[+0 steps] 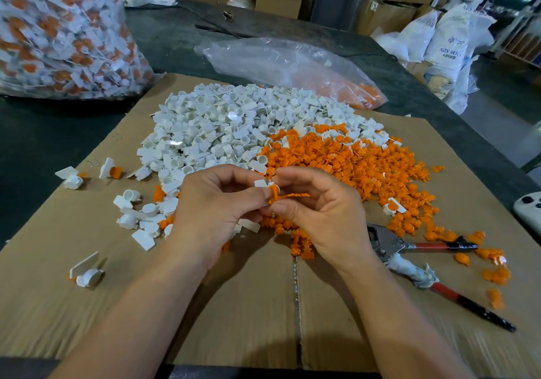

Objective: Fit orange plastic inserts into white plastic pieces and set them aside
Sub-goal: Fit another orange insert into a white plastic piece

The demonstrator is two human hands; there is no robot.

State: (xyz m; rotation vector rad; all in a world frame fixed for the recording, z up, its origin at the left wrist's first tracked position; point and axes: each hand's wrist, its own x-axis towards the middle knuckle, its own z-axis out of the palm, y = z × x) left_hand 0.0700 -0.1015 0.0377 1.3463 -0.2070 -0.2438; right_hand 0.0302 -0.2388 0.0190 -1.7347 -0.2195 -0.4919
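Here, a white piece is pinched in the left hand and an orange insert is gripped by the right hand, above the cardboard

Soft, even indoor light; wide-angle edge distortion, blurred corners, faint shadows.

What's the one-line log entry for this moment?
step: fitting insert | left hand: pinches white piece | right hand: pinches orange insert | seated: cannot tell | pliers: lying on cardboard
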